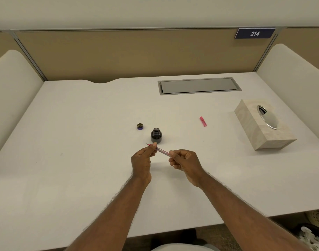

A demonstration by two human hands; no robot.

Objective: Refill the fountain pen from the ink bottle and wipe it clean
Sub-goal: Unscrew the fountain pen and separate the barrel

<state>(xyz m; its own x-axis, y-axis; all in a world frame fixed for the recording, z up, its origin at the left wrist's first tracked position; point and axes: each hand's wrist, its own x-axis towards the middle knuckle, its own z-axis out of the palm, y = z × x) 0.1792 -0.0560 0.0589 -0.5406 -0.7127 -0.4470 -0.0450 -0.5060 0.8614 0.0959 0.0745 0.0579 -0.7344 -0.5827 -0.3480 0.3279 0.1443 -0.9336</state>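
Note:
I hold a pink translucent fountain pen [162,151] level between both hands, just in front of the ink bottle. My left hand [142,161] pinches the front section near the nib, which points left. My right hand [185,164] grips the rear end of the barrel. The small dark ink bottle [156,136] stands uncapped on the white desk. Its cap [140,126] lies upside down to the bottle's left. The pink pen cap [203,121] lies further right on the desk.
A beige tissue box [263,130] with an oval opening sits at the right. A grey cable hatch [199,86] is set into the desk [73,133] at the back. White side panels and a tan partition enclose the desk.

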